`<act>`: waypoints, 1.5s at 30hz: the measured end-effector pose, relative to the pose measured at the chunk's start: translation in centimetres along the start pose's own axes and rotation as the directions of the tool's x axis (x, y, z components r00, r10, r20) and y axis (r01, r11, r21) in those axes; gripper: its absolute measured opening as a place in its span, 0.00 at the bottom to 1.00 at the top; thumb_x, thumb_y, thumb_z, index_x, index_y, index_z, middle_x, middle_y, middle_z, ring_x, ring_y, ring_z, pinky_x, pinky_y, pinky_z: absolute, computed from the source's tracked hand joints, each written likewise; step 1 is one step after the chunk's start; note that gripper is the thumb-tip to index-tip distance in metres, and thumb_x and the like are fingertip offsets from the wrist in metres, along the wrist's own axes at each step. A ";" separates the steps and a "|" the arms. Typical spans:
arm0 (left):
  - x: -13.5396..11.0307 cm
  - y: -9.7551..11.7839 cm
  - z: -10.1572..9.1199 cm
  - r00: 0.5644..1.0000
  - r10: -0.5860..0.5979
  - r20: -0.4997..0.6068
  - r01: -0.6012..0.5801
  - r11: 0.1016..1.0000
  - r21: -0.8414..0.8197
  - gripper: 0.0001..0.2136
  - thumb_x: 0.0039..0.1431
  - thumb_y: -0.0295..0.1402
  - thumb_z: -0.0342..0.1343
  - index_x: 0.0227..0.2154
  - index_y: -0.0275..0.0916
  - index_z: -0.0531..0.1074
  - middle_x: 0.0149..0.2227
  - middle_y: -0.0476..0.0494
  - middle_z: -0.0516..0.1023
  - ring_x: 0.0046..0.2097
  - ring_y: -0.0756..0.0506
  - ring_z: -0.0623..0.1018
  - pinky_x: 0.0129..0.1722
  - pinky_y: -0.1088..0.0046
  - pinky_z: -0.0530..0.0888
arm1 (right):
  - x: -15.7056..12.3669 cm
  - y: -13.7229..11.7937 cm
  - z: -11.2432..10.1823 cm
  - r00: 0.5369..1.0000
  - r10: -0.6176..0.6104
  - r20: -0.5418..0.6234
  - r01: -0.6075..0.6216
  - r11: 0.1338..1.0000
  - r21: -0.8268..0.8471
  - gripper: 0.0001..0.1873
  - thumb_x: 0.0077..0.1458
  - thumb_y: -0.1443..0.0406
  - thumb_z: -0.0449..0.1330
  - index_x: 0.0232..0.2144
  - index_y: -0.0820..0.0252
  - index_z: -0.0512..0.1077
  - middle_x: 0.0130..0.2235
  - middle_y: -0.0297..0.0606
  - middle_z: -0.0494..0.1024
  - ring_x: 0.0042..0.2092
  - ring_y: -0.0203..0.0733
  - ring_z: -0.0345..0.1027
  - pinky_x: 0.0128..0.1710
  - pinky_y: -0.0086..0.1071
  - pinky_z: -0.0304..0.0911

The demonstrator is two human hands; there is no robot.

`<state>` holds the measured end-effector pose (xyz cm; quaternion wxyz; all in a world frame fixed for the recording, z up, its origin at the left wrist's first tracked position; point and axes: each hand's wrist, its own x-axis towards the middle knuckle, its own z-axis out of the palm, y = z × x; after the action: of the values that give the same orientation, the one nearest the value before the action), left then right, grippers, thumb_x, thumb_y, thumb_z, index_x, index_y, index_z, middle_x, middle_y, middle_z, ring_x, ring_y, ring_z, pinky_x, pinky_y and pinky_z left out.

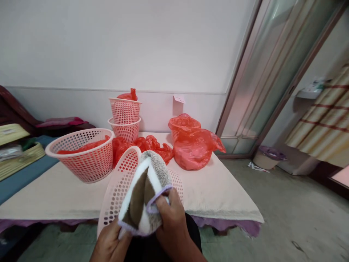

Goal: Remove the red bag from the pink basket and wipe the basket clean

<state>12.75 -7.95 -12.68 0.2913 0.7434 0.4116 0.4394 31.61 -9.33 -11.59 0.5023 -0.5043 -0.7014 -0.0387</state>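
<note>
In front of me I hold a small fuzzy cloth piece (158, 163) with grey, white and brown areas and a purple edging. It is folded and bent, so its full shape does not show. My left hand (111, 238) is closed on its lower left corner. My right hand (171, 214) pinches its purple edge on the right side. Directly behind the cloth, a pink perforated basket (111, 200) leans tilted at the table's front edge, partly hidden by the cloth and hands.
A white-covered table (220, 193) spans the view. On it stand a large pink basket (87, 160), two stacked baskets (125, 111), crumpled red plastic (152, 143) and a filled red bag (192, 153). Yellow woven baskets (24, 162) are at left; a bin (265, 158) stands on the floor.
</note>
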 end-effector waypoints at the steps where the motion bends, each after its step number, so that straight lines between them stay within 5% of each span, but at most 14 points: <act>1: -0.1 0.1 0.0 0.997 -0.069 -0.044 0.068 0.998 -0.018 0.10 0.57 0.41 0.57 0.37 0.42 0.78 0.32 0.49 0.81 0.33 0.46 0.78 0.35 0.78 0.74 | 0.0 1.3 0.4 1.000 0.026 -0.017 -0.027 0.998 -0.050 0.28 0.47 0.75 0.54 0.51 0.55 0.69 0.43 0.44 0.66 0.44 0.49 0.64 0.37 0.38 0.65; 6: -0.4 0.5 0.7 0.903 -0.393 -0.172 0.346 0.904 -0.252 0.15 0.57 0.46 0.58 0.41 0.42 0.75 0.36 0.51 0.79 0.36 0.48 0.76 0.40 0.79 0.72 | -1.7 9.1 0.8 0.960 0.267 -0.089 -0.280 0.938 -0.204 0.31 0.47 0.77 0.49 0.55 0.61 0.67 0.41 0.44 0.67 0.43 0.47 0.66 0.41 0.40 0.67; 10: 0.1 0.9 1.0 0.909 -0.401 -0.115 0.354 0.887 -0.295 0.16 0.56 0.47 0.58 0.40 0.41 0.74 0.33 0.52 0.77 0.35 0.49 0.76 0.40 0.79 0.72 | -3.6 12.0 0.1 0.885 0.440 -0.153 -0.464 0.860 -0.213 0.27 0.49 0.75 0.50 0.52 0.62 0.69 0.39 0.43 0.68 0.41 0.47 0.69 0.40 0.40 0.68; 13: 0.6 1.5 1.2 0.923 -0.379 -0.074 0.345 0.895 -0.282 0.16 0.56 0.47 0.58 0.40 0.41 0.74 0.33 0.51 0.77 0.38 0.47 0.76 0.40 0.79 0.73 | -4.1 9.7 0.3 0.875 0.448 -0.183 -0.475 0.869 -0.142 0.25 0.49 0.73 0.52 0.51 0.61 0.69 0.41 0.44 0.69 0.43 0.49 0.70 0.42 0.42 0.69; 16: 1.0 1.8 1.4 0.942 -0.332 -0.052 0.311 0.920 -0.240 0.16 0.61 0.46 0.52 0.45 0.41 0.72 0.39 0.48 0.79 0.43 0.45 0.77 0.43 0.77 0.73 | -4.0 4.9 0.8 0.943 0.310 -0.121 -0.309 0.951 0.028 0.30 0.46 0.74 0.52 0.54 0.56 0.67 0.50 0.46 0.68 0.53 0.50 0.66 0.49 0.42 0.67; 19: 1.2 1.4 1.4 0.979 -0.205 0.012 0.205 0.970 -0.130 0.16 0.64 0.43 0.48 0.50 0.42 0.69 0.46 0.45 0.78 0.49 0.43 0.76 0.47 0.73 0.73 | -3.5 0.5 0.8 0.982 0.185 -0.048 -0.170 0.961 0.217 0.30 0.46 0.72 0.53 0.54 0.54 0.67 0.50 0.44 0.69 0.52 0.49 0.68 0.49 0.40 0.67; 22: 1.1 0.7 1.2 0.994 -0.038 0.103 0.041 0.999 -0.024 0.17 0.63 0.37 0.50 0.55 0.44 0.66 0.51 0.44 0.76 0.51 0.42 0.76 0.49 0.72 0.72 | -2.8 -1.5 0.7 0.989 0.109 -0.100 -0.079 0.960 0.269 0.28 0.52 0.69 0.53 0.56 0.54 0.66 0.50 0.46 0.70 0.51 0.50 0.70 0.48 0.41 0.69; 26: 1.0 0.5 0.6 0.956 0.101 0.276 -0.102 0.995 -0.010 0.17 0.61 0.31 0.53 0.53 0.44 0.67 0.48 0.43 0.77 0.45 0.43 0.78 0.42 0.74 0.74 | -1.9 -1.2 0.0 0.986 0.083 -0.148 -0.049 0.974 0.220 0.24 0.60 0.69 0.50 0.58 0.52 0.64 0.41 0.41 0.75 0.38 0.44 0.73 0.35 0.34 0.72; 30: 1.2 1.4 0.2 0.922 0.154 0.356 -0.159 0.987 -0.015 0.07 0.63 0.31 0.51 0.43 0.44 0.70 0.39 0.46 0.78 0.37 0.48 0.77 0.38 0.78 0.73 | -0.4 -0.6 -2.0 0.991 -0.016 -0.134 0.032 0.992 0.122 0.28 0.54 0.67 0.59 0.58 0.49 0.66 0.47 0.44 0.71 0.45 0.50 0.69 0.39 0.41 0.70; 34: 1.4 2.3 0.5 0.933 0.190 0.305 -0.209 0.977 0.031 0.06 0.64 0.33 0.49 0.32 0.43 0.69 0.28 0.50 0.75 0.28 0.50 0.75 0.32 0.80 0.73 | 2.2 0.5 -3.5 0.986 -0.105 -0.131 0.102 0.994 -0.029 0.27 0.55 0.69 0.57 0.58 0.48 0.65 0.49 0.44 0.68 0.46 0.49 0.66 0.40 0.41 0.67; 40: 0.6 2.3 0.9 0.931 0.267 0.250 -0.306 0.942 0.137 0.07 0.62 0.33 0.50 0.30 0.45 0.72 0.24 0.51 0.75 0.25 0.49 0.76 0.30 0.79 0.75 | 5.8 4.1 -3.3 0.987 -0.010 -0.159 0.007 1.000 -0.023 0.19 0.56 0.70 0.56 0.50 0.58 0.70 0.44 0.45 0.69 0.45 0.48 0.66 0.41 0.41 0.66; 45: 0.4 2.2 1.1 0.960 0.136 0.245 -0.167 0.980 0.111 0.07 0.62 0.35 0.51 0.33 0.45 0.74 0.26 0.48 0.77 0.28 0.46 0.78 0.35 0.75 0.76 | 4.7 2.3 -2.8 0.993 -0.024 -0.116 0.028 0.999 0.030 0.23 0.57 0.71 0.52 0.55 0.57 0.68 0.45 0.46 0.69 0.46 0.48 0.67 0.41 0.41 0.67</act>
<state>14.60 -8.76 -11.24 0.2543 0.8371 0.3438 0.3410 35.22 -6.61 -7.71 0.5493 -0.4841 -0.6781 -0.0634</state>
